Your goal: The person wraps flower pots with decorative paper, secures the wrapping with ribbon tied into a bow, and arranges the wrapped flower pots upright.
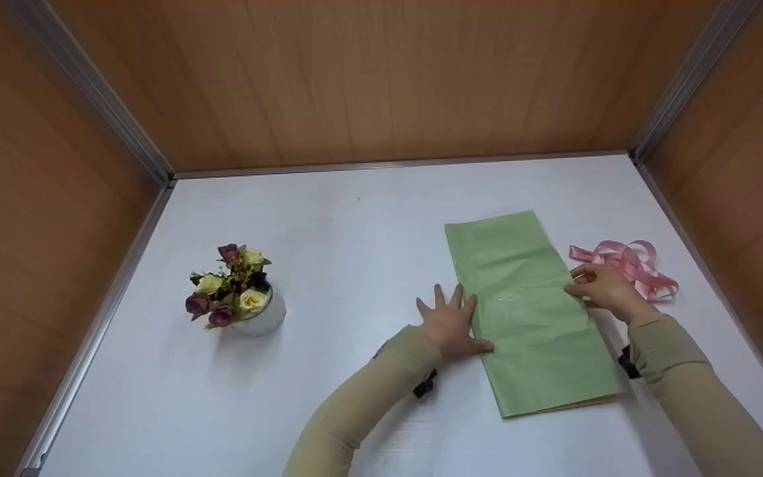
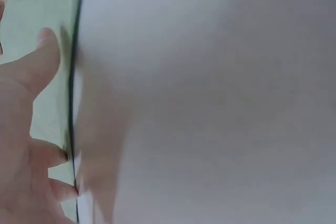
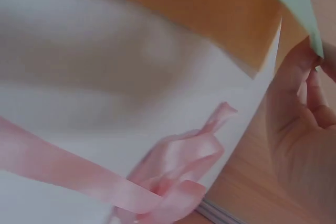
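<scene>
A folded sheet of green wrapping paper (image 1: pixel 527 318) lies on the white table, its brown inner side (image 3: pixel 210 14) showing in the right wrist view. My left hand (image 1: pixel 449 326) has its fingers spread at the paper's left edge, the thumb resting on top of the sheet. In the left wrist view that thumb (image 2: pixel 39 64) lies flat on the green side. At the right edge, my right hand (image 1: pixel 607 288) pinches the green layer between thumb and fingers and holds it slightly raised. A loose heap of pink ribbon (image 1: pixel 640 268) lies just beyond the right hand.
A white pot (image 1: pixel 265 317) with purple and cream flowers (image 1: pixel 229 288) stands at the left of the table (image 1: pixel 328 232). Wooden panels (image 1: pixel 368 79) with metal edge strips close off the back and both sides.
</scene>
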A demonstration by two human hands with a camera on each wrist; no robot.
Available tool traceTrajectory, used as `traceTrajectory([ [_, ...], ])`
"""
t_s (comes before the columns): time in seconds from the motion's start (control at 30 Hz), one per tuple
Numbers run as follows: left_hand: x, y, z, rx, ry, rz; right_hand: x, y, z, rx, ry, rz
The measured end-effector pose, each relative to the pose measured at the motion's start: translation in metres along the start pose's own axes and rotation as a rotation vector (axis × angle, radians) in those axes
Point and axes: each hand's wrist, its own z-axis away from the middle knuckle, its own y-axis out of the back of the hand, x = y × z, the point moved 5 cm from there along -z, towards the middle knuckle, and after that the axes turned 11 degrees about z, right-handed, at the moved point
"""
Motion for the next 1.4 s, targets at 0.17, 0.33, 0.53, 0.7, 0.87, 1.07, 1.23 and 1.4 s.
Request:
traceTrajectory([
  [0.17, 0.002, 0.019, 0.001, 0.055, -0.097, 0.180, -0.016, 0.007, 0.008, 0.002, 0.037, 0.011],
  [0.33, 0.011, 0.049, 0.007, 0.205, -0.294, 0.350, -0.039, 0.009, 0.016, -0.004, 0.083, 0.002],
  [0.53, 0.023, 0.082, 0.018, 0.253, -0.387, 0.633, -0.064, 0.008, 0.022, -0.036, 0.107, -0.012],
  [0.7, 0.031, 0.094, 0.022, 0.222, -0.395, 0.806, -0.079, 0.004, 0.028, -0.073, 0.132, -0.036],
  [0.87, 0.036, 0.092, 0.021, 0.163, -0.353, 0.962, -0.093, 0.000, 0.032, -0.108, 0.195, -0.066],
  [1.07, 0.036, 0.091, 0.024, 0.103, -0.330, 1.190, -0.112, -0.010, 0.037, -0.140, 0.268, -0.120],
  [1.23, 0.034, 0.097, 0.029, 0.153, -0.324, 1.226, -0.122, -0.017, 0.037, -0.152, 0.292, -0.137],
  [1.4, 0.029, 0.102, 0.034, 0.197, -0.338, 1.197, -0.131, -0.025, 0.037, -0.176, 0.332, -0.134],
])
